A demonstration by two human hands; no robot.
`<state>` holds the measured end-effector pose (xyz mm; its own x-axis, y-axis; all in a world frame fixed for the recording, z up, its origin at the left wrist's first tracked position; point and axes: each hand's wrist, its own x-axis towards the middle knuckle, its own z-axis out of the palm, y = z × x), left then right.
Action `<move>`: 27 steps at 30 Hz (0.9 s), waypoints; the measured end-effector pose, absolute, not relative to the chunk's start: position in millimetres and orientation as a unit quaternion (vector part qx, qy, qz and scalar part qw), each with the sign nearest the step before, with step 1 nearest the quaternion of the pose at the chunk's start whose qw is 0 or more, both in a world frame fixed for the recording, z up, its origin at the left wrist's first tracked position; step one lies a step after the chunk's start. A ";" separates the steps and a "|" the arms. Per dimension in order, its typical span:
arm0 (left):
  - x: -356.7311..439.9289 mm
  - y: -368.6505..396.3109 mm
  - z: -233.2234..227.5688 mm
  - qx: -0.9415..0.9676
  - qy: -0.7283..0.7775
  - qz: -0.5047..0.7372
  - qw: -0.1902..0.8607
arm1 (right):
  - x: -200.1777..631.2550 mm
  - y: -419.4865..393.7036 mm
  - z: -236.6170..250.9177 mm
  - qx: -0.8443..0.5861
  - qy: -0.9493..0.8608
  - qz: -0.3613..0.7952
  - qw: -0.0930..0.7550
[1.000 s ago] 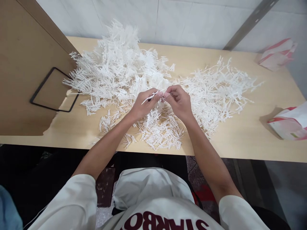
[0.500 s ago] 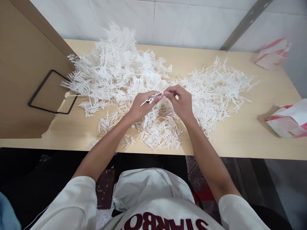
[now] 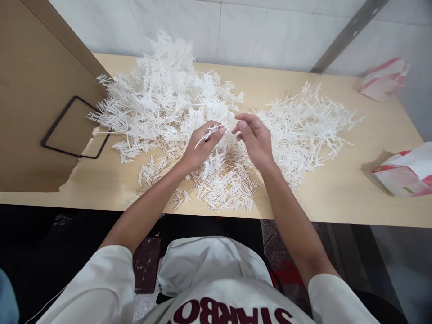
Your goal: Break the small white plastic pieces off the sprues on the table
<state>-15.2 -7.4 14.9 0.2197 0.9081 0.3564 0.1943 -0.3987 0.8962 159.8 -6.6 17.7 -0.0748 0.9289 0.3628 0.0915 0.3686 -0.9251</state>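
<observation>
Flanking white heaps (image 3: 162, 96): cardboard (image 3: 37, 85), bags (image 3: 403, 175)

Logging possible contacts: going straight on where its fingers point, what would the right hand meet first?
The right hand would probably meet the left hand, or the white sprig it holds; depth between them is unclear.

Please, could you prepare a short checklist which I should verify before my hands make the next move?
1. Left hand holds a white piece: ok.
2. Right hand apart from the left: ok, a gap shows between them.
3. Only one piece in the left hand: cannot tell, fingers cover part.
4. Loose bits away from the table edge: not ok, some lie near the front edge.
5. Bags away from the hands: ok, both stand far right.
</observation>
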 end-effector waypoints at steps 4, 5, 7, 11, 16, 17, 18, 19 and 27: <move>-14.9 -8.2 15.5 0.710 0.392 0.460 0.362 | 153.3 -14.1 17.3 -0.432 -0.665 0.358 0.493; -15.2 -8.4 15.9 0.715 0.390 0.454 0.360 | 152.0 -15.5 16.5 -0.436 -0.673 0.344 0.489; -16.2 -8.5 16.5 0.725 0.384 0.445 0.358 | 150.9 -16.9 14.6 -0.433 -0.685 0.331 0.484; -18.0 -6.9 16.0 0.728 0.371 0.451 0.359 | 152.6 -15.1 11.3 -0.402 -0.683 0.370 0.485; -17.9 -4.1 12.9 0.701 0.362 0.469 0.397 | 151.0 -12.1 7.5 -0.361 -0.627 0.466 0.509; -17.8 -3.7 12.3 0.695 0.359 0.475 0.403 | 149.9 -11.8 6.3 -0.354 -0.614 0.486 0.511; -17.7 -3.4 11.7 0.689 0.357 0.480 0.409 | 148.8 -11.6 5.0 -0.348 -0.602 0.502 0.514; -17.6 -3.1 11.1 0.683 0.355 0.486 0.414 | 147.6 -11.5 3.7 -0.345 -0.591 0.514 0.518; -15.3 -7.1 11.8 0.693 0.357 0.457 0.427 | 143.3 -9.0 -4.3 -0.389 -0.569 0.499 0.525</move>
<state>-15.3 -7.1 11.8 0.3268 0.8861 0.3286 0.1045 -0.3794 0.9193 143.3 -9.0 -4.3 -0.1447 0.9670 0.2096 -0.0808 0.1996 -0.9765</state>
